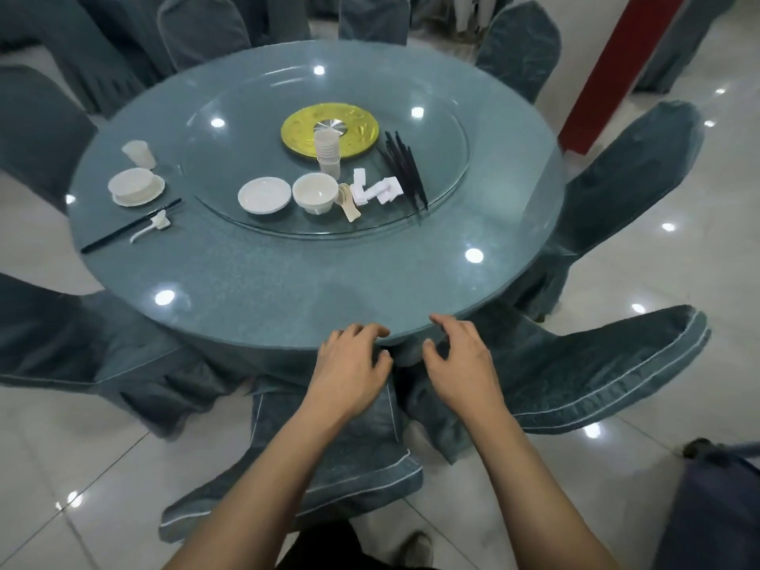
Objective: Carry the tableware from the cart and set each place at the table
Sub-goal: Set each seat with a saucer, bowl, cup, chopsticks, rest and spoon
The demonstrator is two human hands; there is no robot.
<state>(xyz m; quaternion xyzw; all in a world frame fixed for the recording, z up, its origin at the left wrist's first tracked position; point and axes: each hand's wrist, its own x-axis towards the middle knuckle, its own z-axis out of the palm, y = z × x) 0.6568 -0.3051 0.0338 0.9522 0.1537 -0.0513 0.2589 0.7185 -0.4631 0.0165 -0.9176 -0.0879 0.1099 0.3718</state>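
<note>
Held left grip (pixel 353 359) and right grip (pixel 460 357) loosely curled and empty at the near desk (pixel 288 281) rim; seemingly between places, needed next a reach to the saucer (pixel 264 195) on the turntable (pixel 432 166).

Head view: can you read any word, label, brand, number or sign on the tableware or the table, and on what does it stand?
No text can be read anywhere in this view.
Gold disc at the table centre: it has a raised pattern, too blurred to tell whether any of it is lettering.
White blocks on the glass turntable: plain, with no print showing.
</note>
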